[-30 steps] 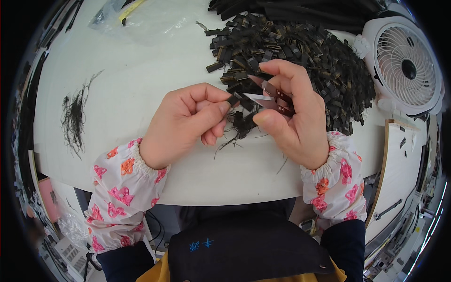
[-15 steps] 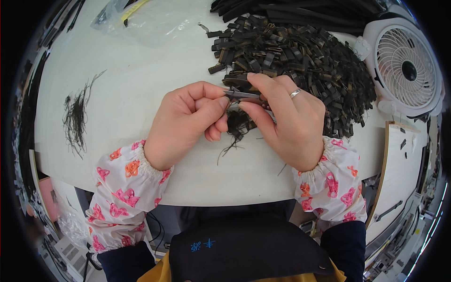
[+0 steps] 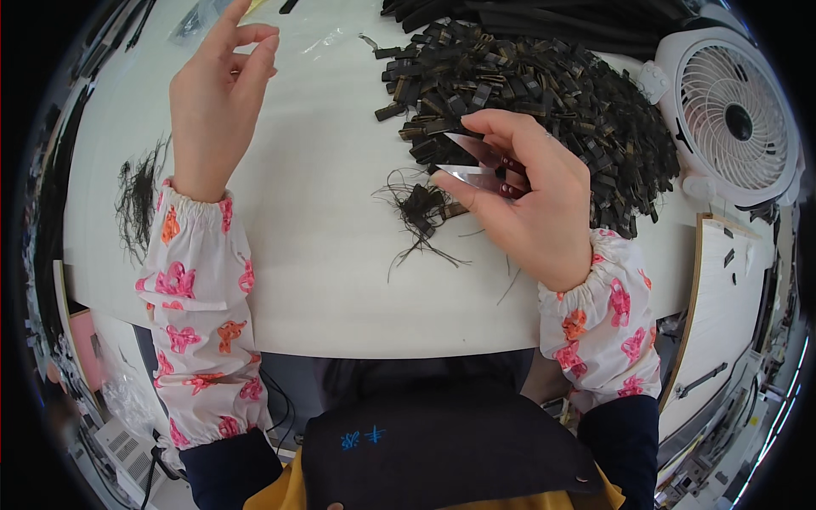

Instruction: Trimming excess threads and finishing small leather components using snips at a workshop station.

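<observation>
My right hand (image 3: pixel 535 187) grips a pair of thread snips (image 3: pixel 483 177), their two blades spread apart and pointing left. Just below the blades, a tangle of black threads (image 3: pixel 421 208) lies on the white table (image 3: pixel 340 280), with a small dark tab beside it. Beyond my right hand spreads a big heap of small black fabric tabs (image 3: pixel 527 85), with loose thread ends. My left hand (image 3: pixel 223 102) is raised at the far left, index finger stretched out, the other fingers partly bent; nothing shows in it. A small black piece (image 3: pixel 288 6) lies beyond it.
A second bunch of black threads (image 3: pixel 140 204) rests on the table's left side. A clear plastic bag (image 3: pixel 195 24) lies at the far left. Long black fabric strips (image 3: pixel 569 25) lie behind the heap. At the right stand a white fan (image 3: pixel 736 119) and a pale board (image 3: pixel 722 289).
My left hand has left the snips and moved far to the left, its fingers loosened. The snips' blades, closed before, are now apart. The small black piece beyond my left hand has come into view.
</observation>
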Tool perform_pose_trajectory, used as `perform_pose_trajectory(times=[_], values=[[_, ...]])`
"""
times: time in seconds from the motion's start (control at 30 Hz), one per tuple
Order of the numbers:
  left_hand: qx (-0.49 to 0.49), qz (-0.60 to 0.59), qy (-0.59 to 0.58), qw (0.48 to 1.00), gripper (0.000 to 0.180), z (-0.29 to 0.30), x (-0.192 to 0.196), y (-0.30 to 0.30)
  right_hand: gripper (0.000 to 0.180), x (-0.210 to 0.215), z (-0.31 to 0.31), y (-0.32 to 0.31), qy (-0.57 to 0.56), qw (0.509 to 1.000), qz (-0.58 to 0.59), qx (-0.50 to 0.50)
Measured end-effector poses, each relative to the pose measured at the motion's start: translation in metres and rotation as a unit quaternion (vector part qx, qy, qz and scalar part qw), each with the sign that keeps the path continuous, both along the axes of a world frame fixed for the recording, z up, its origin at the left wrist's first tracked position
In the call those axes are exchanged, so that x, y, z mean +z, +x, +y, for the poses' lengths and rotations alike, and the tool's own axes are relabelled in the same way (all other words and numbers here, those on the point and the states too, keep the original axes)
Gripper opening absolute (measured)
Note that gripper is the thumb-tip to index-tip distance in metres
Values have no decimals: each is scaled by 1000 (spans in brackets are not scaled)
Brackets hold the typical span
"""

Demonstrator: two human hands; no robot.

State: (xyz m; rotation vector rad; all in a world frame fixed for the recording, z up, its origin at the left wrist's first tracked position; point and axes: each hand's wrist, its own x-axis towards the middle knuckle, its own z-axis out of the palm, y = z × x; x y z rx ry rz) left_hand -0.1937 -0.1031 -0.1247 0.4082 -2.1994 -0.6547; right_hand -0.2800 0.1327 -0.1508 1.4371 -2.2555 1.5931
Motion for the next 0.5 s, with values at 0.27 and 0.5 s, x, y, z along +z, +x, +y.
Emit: perform_pose_trajectory(times=[0.27, 0.5], values=[[-372, -259, -27, 891, 21, 83, -9, 28, 27, -17, 5, -9, 18, 998, -30, 53], [-353, -222, 20, 909, 19, 77, -25, 27, 20, -9, -1, 4, 1, 976, -179, 123]])
